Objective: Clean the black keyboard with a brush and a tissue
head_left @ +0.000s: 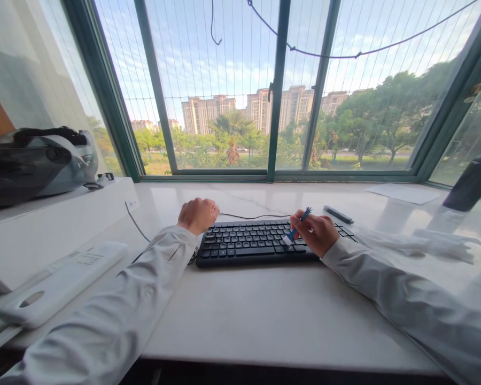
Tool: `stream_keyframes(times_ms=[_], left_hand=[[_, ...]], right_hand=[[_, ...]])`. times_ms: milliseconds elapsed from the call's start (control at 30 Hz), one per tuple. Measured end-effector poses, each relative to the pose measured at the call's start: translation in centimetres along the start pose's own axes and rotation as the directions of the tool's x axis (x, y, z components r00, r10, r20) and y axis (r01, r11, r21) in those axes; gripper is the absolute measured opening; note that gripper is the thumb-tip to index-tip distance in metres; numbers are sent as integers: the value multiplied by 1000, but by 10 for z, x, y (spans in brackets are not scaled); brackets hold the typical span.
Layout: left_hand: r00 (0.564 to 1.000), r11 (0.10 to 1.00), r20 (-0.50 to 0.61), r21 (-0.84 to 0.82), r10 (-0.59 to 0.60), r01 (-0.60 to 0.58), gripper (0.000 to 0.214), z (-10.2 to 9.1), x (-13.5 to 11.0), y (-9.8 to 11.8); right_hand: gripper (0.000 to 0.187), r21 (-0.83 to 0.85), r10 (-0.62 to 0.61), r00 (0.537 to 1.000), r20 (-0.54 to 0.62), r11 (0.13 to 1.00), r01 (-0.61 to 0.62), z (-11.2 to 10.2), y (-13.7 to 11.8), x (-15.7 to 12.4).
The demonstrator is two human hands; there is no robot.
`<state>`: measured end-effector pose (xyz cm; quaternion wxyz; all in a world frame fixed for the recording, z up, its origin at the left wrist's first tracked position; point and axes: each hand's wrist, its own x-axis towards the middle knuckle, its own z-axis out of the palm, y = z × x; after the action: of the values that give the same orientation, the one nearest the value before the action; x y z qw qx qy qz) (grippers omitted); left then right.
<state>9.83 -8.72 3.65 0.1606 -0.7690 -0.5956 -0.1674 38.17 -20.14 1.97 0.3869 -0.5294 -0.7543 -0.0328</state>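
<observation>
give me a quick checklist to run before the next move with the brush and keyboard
1. Brush held: ok, in the right hand.
2. Bristles pointed at the keys: ok, toward the right part of the keyboard.
3. Keyboard lying on the counter: ok.
4. Left hand steadying the keyboard: cannot tell, it is curled by the far left corner and its fingertips are hidden.
5. Black stick off the keys: ok, it lies beyond them.
6. Cable unplugged: cannot tell, no plug shows.
</observation>
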Motion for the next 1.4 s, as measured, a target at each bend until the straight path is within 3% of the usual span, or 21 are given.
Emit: stream_keyframes(times_ms=[400,833,1067,1400], left_hand=[[999,999,-39,-20,30,-31,40,2,1,-3],[1000,999,-16,-43,15,-16,40,2,1,-3],[1000,998,-17,-55,13,-14,40,2,1,-3],[1000,999,-20,-40,18,-19,41,5,2,-5]], right_hand=[[27,26,88,992,-96,996,-86,2,5,0],[29,-39,56,998,43,998,-54,7,7,1],[24,53,40,994,101,998,-45,2,1,-1],[33,-20,-4,999,42,1000,5,7,8,0]])
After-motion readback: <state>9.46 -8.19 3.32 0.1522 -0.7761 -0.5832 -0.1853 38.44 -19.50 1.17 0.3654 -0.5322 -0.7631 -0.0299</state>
